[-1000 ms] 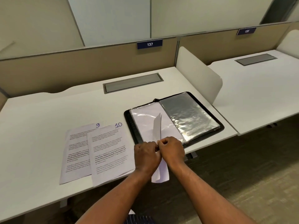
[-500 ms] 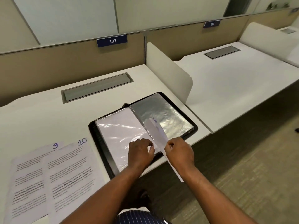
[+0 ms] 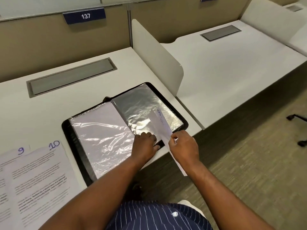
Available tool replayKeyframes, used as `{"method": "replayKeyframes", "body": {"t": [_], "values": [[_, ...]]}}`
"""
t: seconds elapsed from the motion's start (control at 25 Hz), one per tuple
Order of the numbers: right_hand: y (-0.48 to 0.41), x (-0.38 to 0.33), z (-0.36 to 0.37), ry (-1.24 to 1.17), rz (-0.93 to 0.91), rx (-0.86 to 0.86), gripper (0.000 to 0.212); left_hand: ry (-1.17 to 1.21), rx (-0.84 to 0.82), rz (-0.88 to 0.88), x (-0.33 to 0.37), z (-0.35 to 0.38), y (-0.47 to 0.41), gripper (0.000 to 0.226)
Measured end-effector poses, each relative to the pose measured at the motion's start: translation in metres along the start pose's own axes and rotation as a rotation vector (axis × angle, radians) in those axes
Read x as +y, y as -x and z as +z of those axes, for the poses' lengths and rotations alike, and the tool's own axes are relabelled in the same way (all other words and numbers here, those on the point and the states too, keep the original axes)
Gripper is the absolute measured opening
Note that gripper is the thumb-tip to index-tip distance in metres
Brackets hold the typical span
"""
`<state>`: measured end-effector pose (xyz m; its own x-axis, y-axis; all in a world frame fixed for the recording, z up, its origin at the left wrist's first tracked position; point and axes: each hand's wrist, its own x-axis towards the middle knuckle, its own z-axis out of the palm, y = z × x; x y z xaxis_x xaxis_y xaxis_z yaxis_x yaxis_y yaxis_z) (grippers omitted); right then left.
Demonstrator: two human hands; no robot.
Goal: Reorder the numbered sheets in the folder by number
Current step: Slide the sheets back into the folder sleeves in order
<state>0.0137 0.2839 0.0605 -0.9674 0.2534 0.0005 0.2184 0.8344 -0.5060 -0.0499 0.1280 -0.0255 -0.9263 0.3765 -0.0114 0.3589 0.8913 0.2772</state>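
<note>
Black plastic display folder (image 3: 174,103) lies open at the near right corner of the white laminate desk (image 3: 49,113), clear sleeves facing up. Left-page sleeve (image 3: 99,128) holds a white sheet, number not readable. Right-page sleeve (image 3: 142,107) looks empty: only crinkled film over the dark backing.

Right hand (image 3: 184,148) pinches the white paper sheet marked 8 (image 3: 162,125), thumb and fingers closed on its edge; sheet stands tilted over the right page, lower end hanging off the desk edge. Left hand (image 3: 145,146) rests at the bottom edge of the right sleeve, fingers curled; whether they grip the film I cannot tell.

Printed sheet marked 9 (image 3: 10,156) and printed sheet marked 10 (image 3: 41,171) lie overlapped on the desk, well left of the folder.

Judgement: mid-task. Sheet 8 is out of any sleeve; 9 and 10 are out too. Remaining: sleeve 8, then 9, then 10.
</note>
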Motion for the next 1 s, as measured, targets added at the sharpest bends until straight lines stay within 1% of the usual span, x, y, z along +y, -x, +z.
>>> {"method": "replayKeyframes", "body": {"t": [0.08, 0.2, 0.36, 0.52, 0.64, 0.84, 1.0], "values": [[-0.006, 0.012, -0.001, -0.024, -0.023, -0.037, 0.013, -0.017, 0.03, -0.022, 0.006, -0.001, -0.003, 0.023], [-0.013, 0.032, -0.007, -0.047, -0.101, -0.084, 0.015, -0.075, 0.061, -0.101, 0.016, -0.002, -0.005, 0.027], [-0.018, 0.061, -0.027, -0.133, -0.163, -0.157, 0.02, -0.087, 0.057, -0.254, 0.031, 0.003, -0.005, 0.027], [-0.025, 0.1, -0.049, -0.217, -0.191, -0.204, 0.02, 0.008, 0.082, -0.45, 0.047, 0.002, -0.011, 0.02], [-0.026, 0.12, -0.062, -0.211, -0.212, -0.22, 0.021, 0.103, 0.039, -0.553, 0.05, 0.0, -0.012, 0.022], [-0.02, 0.124, -0.067, -0.172, -0.334, -0.21, 0.024, 0.199, 0.009, -0.619, 0.052, -0.007, -0.01, 0.019], [-0.012, 0.116, -0.063, -0.181, -0.35, -0.193, 0.024, 0.326, -0.007, -0.665, 0.044, -0.007, -0.011, 0.008]]}}
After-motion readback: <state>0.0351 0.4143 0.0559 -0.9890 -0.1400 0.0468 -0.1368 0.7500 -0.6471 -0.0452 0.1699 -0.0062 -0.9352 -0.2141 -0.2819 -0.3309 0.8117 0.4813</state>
